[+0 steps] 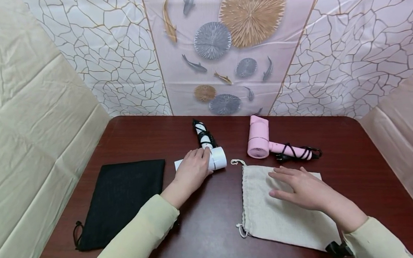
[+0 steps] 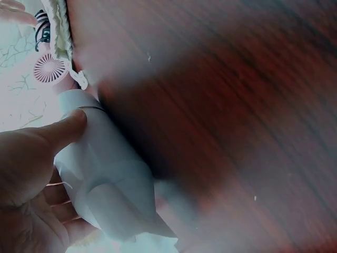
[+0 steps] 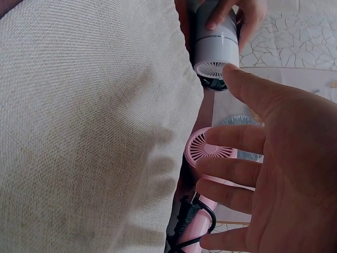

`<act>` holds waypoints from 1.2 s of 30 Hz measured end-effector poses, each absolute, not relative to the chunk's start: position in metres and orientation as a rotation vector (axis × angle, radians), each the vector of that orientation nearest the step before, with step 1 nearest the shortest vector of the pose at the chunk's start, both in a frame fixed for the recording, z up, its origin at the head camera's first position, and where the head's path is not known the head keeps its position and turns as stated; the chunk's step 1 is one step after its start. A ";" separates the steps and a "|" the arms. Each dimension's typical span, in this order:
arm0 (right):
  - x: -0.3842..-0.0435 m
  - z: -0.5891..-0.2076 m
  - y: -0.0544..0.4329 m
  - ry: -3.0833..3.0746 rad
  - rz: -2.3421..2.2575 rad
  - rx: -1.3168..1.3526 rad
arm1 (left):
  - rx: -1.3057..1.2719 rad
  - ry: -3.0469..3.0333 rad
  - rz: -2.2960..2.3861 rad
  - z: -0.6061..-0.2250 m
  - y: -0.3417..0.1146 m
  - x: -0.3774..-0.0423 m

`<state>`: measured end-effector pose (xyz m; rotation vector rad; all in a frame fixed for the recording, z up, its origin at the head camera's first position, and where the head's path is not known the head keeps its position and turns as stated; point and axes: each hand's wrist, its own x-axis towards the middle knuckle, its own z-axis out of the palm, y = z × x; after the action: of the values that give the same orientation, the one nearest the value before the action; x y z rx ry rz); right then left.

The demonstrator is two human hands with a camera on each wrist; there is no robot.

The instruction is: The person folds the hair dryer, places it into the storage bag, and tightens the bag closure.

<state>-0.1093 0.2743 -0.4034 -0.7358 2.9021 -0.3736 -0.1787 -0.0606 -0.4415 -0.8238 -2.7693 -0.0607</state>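
Note:
My left hand (image 1: pixel 194 168) grips the barrel of a white hair dryer (image 1: pixel 218 158), thumb on the near side and fingers on the far side, as the left wrist view shows. The dryer's handle, wrapped in its black cord, points toward the back of the table. My right hand (image 1: pixel 302 188) hovers with spread fingers over a beige drawstring bag (image 1: pixel 272 221), holding nothing. Just beyond that bag lies a pink hair dryer (image 1: pixel 259 137), its black cord wound around the handle. Its round grille (image 3: pixel 208 147) shows behind my right fingers in the right wrist view.
A black drawstring bag (image 1: pixel 124 196) lies flat at the left of the dark red-brown table (image 1: pixel 207 234). White cord loops (image 1: pixel 236 162) stick out from the beige bag's left corners. Patterned cloth (image 1: pixel 120 50) hangs behind the table's back edge.

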 end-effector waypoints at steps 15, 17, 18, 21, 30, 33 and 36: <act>-0.112 -0.404 0.270 2.892 -0.387 -0.755 | -0.836 -2.750 -0.064 -0.440 -0.063 -0.182; -0.113 -0.403 0.270 2.892 -0.389 -0.756 | -0.845 -2.747 -0.051 -0.440 -0.063 -0.183; -0.113 -0.403 0.269 2.892 -0.387 -0.757 | -0.850 -2.745 -0.046 -0.441 -0.063 -0.183; -0.114 -0.402 0.268 2.887 -0.387 -0.755 | -0.867 -2.735 -0.036 -0.442 -0.065 -0.183; -0.123 -0.394 0.266 2.886 -0.430 -0.789 | -0.969 -2.716 0.005 -0.437 -0.079 -0.175; -0.128 -0.391 0.265 2.877 -0.488 -0.823 | -1.014 -2.706 0.015 -0.433 -0.085 -0.172; -0.134 -0.389 0.262 2.867 -0.560 -0.859 | -1.048 -2.684 0.005 -0.429 -0.090 -0.168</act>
<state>-0.1345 0.2618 -0.3885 -0.8587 2.8672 -0.5604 -0.1684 -0.0901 -0.4292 -1.0476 -2.6836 0.0053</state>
